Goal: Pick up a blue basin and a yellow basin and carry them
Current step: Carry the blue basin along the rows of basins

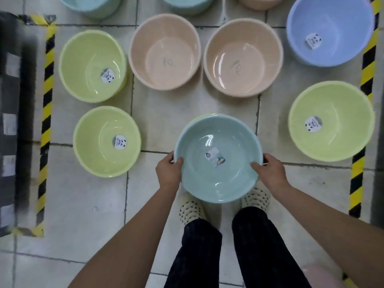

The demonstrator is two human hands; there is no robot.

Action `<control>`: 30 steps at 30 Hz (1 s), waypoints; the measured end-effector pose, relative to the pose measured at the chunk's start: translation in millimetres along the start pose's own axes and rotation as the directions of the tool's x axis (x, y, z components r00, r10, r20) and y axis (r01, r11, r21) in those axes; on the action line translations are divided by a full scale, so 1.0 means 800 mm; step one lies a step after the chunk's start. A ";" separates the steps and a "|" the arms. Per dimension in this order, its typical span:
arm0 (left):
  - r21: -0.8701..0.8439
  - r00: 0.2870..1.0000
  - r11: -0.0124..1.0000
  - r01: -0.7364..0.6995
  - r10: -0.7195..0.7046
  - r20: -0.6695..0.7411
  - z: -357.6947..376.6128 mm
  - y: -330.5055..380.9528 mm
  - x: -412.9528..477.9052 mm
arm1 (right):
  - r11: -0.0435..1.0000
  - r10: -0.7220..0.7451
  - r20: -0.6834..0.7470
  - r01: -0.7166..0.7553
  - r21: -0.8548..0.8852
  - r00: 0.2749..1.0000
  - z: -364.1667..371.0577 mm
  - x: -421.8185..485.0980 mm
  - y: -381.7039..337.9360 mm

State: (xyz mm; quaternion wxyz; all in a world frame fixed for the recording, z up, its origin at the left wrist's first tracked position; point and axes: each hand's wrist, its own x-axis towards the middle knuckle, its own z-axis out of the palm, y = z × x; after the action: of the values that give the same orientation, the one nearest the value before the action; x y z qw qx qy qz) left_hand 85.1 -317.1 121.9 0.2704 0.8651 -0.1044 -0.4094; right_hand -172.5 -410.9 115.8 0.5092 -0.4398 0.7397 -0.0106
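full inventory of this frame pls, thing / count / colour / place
held basin: 1, pale blue-green, centre, gripped at its rim by both hands; a yellow rim peeks out under its far edge
yellow basins: 3 on the floor, two at left, one at right
peach basins: 2 in full at centre top, side by side; a third cut off at the top edge
blue basin: 1, top right
blue-green basins: 2, cut off at top edge
hazard tape: yellow-black strips, left and right on the floor
floor tiles: pale, throughout
spotted slippers: 2, cream
trousers: dark
left hand: on left rim
right hand: on right rim
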 end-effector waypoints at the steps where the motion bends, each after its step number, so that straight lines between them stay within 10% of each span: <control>1: 0.002 1.000 1.000 0.005 -0.005 -0.005 0.009 -0.010 0.013 | 1.000 -0.005 0.005 0.005 -0.008 1.000 0.009 0.013 0.007; 30: 0.179 0.985 0.981 -0.081 0.107 -0.137 0.111 -0.112 0.121 | 0.828 -0.351 -0.160 0.227 -0.513 0.922 0.105 0.138 0.081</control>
State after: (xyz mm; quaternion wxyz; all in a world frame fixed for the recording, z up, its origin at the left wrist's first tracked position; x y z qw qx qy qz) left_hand 75.7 -315.6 -37.2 0.2205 0.9069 -0.1603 -0.3213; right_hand -160.6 -408.1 -36.7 0.2787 -0.6559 0.7002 0.0427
